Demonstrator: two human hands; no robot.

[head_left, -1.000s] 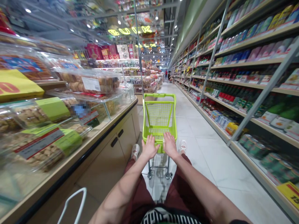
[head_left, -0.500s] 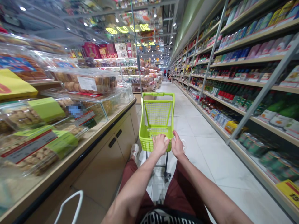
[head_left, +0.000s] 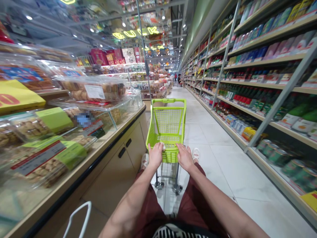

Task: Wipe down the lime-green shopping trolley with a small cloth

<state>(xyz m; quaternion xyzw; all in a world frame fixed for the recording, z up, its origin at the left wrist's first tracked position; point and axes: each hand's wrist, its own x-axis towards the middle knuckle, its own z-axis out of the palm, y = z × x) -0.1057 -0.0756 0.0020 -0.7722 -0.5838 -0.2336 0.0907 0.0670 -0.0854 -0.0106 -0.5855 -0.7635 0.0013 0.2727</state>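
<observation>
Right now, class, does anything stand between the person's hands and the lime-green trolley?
Nothing visible does: the left hand and right hand rest directly on the rear rim of the lime-green trolley.

Two hands (head_left: 170,156) rest on one cart (head_left: 168,100) at 6 o'clock. Two shoes (head_left: 145,161) show beside it, and two casters (head_left: 158,185) beneath it. One white handle (head_left: 76,219) sits at 7 o'clock. Two yellow signs (head_left: 17,97) lie at 9 and 4 o'clock. The table (head_left: 111,142) at 8 o'clock carries two green labels (head_left: 54,119) and has two door pulls (head_left: 122,152). Two people (head_left: 179,80) stand far off near 12 o'clock.
</observation>
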